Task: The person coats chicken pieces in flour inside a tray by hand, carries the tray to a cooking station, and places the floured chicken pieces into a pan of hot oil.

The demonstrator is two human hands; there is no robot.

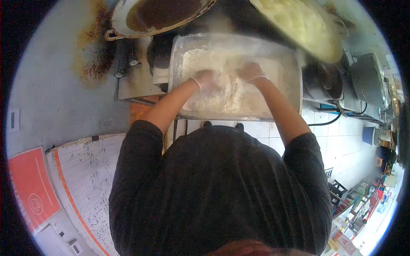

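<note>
A large rectangular metal tray (294, 96) in front of me holds loose white powder that looks like flour (232, 100). Low in its left half, my left hand (207, 82) is in or just over the powder. Farther to the right and slightly higher is my right hand (251, 71), also over the powder. Both seem to wear thin clear gloves with a pale band at the wrist. Motion smears the fingers of both hands, so their pose and anything in them cannot be made out. A haze hangs over the tray.
Beyond the tray, a wide pan with dark liquid (164, 13) stands at left and a big pan with pale yellow contents (299, 25) at right. A dark pot (326, 81) sits to the right. Handwritten sheets (92, 175) hang on the left wall. White tiles (337, 145) cover the floor.
</note>
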